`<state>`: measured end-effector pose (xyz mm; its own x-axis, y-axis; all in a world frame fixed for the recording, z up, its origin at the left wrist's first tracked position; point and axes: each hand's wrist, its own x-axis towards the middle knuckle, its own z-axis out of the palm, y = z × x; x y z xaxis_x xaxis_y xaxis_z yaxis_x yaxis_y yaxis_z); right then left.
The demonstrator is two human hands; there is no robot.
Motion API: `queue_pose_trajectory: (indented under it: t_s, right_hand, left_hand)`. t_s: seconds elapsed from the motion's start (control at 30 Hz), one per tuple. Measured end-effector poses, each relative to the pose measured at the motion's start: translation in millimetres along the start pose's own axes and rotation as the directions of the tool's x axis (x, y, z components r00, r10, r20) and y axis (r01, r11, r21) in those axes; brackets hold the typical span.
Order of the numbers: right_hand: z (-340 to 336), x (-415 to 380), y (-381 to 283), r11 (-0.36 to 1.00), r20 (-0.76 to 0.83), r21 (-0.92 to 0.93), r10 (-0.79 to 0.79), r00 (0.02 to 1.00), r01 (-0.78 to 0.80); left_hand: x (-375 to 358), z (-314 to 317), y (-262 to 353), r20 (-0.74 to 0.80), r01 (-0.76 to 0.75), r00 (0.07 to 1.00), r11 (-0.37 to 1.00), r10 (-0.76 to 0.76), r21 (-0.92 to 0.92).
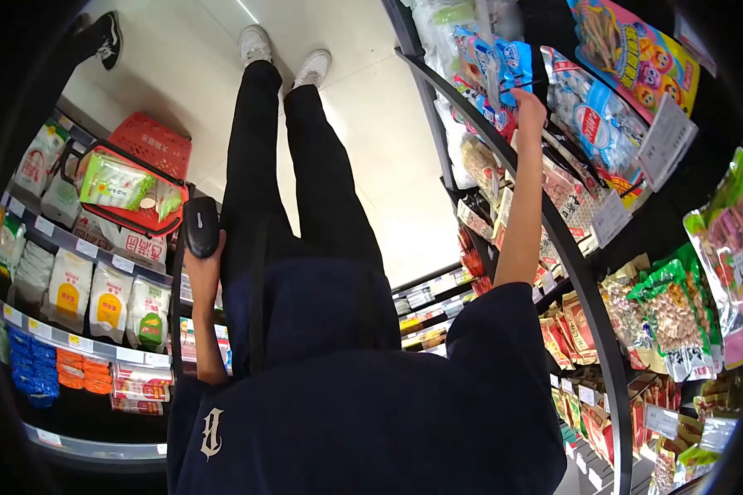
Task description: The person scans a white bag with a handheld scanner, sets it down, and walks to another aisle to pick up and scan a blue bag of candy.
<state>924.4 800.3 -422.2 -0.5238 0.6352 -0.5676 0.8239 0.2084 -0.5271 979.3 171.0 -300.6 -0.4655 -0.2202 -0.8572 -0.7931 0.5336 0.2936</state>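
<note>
My left hand [203, 257] is closed around a black rounded handle grip [201, 224], low on the left beside my leg. Just beyond it is a red shopping basket [153, 142] with a green-and-white food package [114, 183] inside. On the right, my arm is stretched out to the hanging snack shelf. My right hand [531, 111] has its fingers curled in at the lower edge of a blue candy bag [516, 62], and the fingertips are partly hidden. Beside that hand hangs a blue-and-white candy bag [590, 111] with a red label.
A curved dark rail [565, 247] runs along the right shelf, below my right forearm. Price tags [669, 142] stick out there, among hanging snack bags [677, 322]. White packages [107, 299] line the left shelves. Another person's shoe [107, 40] stands on the pale floor [371, 124] at upper left.
</note>
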Motion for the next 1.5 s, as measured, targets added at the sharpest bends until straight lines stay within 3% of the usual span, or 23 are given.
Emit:
queue_pose_trajectory:
  t_s: [0.07, 0.17, 0.37, 0.43, 0.5, 0.57, 0.67, 0.7, 0.83, 0.9, 1.0, 1.07, 1.13, 1.23, 1.37, 1.43, 1.5]
  right_hand:
    - [-0.4, 2.9, 2.8, 0.997, -0.027, 0.023, 0.077, 0.997, -0.077]
    - [0.4, 4.8, -0.5, 0.990, 0.052, -0.009, 0.139, 0.989, -0.139]
    - [1.0, 6.4, -9.6, 0.952, -0.048, 0.029, 0.305, 0.951, -0.304]
    - [1.3, 4.1, -6.0, 0.962, -0.098, 0.039, 0.272, 0.957, -0.269]
    - [0.4, 8.9, 9.2, 0.972, -0.149, 0.050, 0.235, 0.960, -0.230]
    - [-5.0, 24.6, 47.1, 0.994, -0.278, -0.009, 0.098, 0.956, -0.104]
    - [5.5, 24.4, 59.2, 0.998, -0.173, -0.051, 0.018, 0.985, -0.027]
    - [8.0, 17.2, 50.7, 0.997, -0.114, -0.038, 0.059, 0.992, -0.064]
    - [16.9, 25.7, 57.2, 0.994, -0.146, -0.064, 0.082, 0.986, -0.092]
    - [22.9, 23.6, 49.5, 0.990, -0.141, 0.110, 0.109, 0.984, -0.093]
    - [34.5, 23.4, 47.7, 0.987, -0.200, 0.157, 0.065, 0.978, -0.033]
    - [34.6, 28.3, 51.5, 0.976, -0.193, 0.199, 0.133, 0.972, -0.094]
    - [33.0, 32.0, 58.9, 0.920, -0.129, 0.358, 0.217, 0.968, -0.158]
    - [30.2, 33.5, 69.6, 0.877, -0.075, 0.457, 0.203, 0.976, -0.148]
    - [28.2, 33.6, 76.6, 0.877, -0.080, 0.434, 0.264, 0.961, -0.205]
    - [30.1, 33.3, 81.5, 0.924, -0.230, 0.335, 0.272, 0.935, -0.186]
    - [26.1, 25.8, 74.2, 0.905, -0.176, 0.351, 0.315, 0.933, -0.239]
  left_hand:
    - [-0.3, 1.3, -2.4, -0.039, -0.007, 0.999, 1.000, 0.008, 0.013]
    - [0.7, -0.5, -12.6, -0.036, 0.016, 0.999, 0.999, -0.017, -0.027]
    - [1.3, 1.1, -18.3, -0.019, 0.086, 0.996, 0.992, -0.088, -0.088]
    - [-2.5, 8.7, -10.2, -0.087, -0.001, 0.996, 0.996, -0.007, -0.091]
    - [-3.4, 12.4, -10.0, -0.075, 0.010, 0.997, 0.994, -0.018, -0.105]
    - [-5.8, 15.4, -8.9, -0.062, 0.022, 0.998, 0.993, -0.030, -0.118]
    - [-8.3, 20.4, -5.0, -0.085, 0.043, 0.995, 0.997, -0.049, -0.066]
    - [-8.9, 21.5, -4.4, -0.092, 0.035, 0.995, 0.998, -0.040, -0.058]
    - [-6.6, 25.6, -17.4, -0.095, 0.035, 0.995, 0.996, -0.043, -0.083]
    - [-9.3, 28.7, -15.0, -0.115, 0.034, 0.992, 0.995, -0.044, -0.089]
    - [-9.9, 29.9, -12.8, -0.131, 0.027, 0.991, 0.996, -0.037, -0.080]
    - [-10.0, 30.5, -11.9, -0.127, 0.028, 0.991, 0.997, -0.037, -0.067]
    - [-11.3, 30.4, -9.0, -0.109, 0.079, 0.991, 0.996, -0.083, -0.035]
    - [-11.5, 31.4, -15.0, -0.116, 0.043, 0.992, 0.998, -0.048, -0.044]
    - [-12.8, 32.1, -17.4, -0.127, 0.030, 0.991, 0.999, -0.035, -0.040]
    - [-13.5, 32.3, -13.6, -0.113, 0.079, 0.990, 0.995, -0.086, -0.066]
    - [-12.3, 32.1, -18.2, -0.120, 0.066, 0.990, 0.997, -0.071, -0.049]
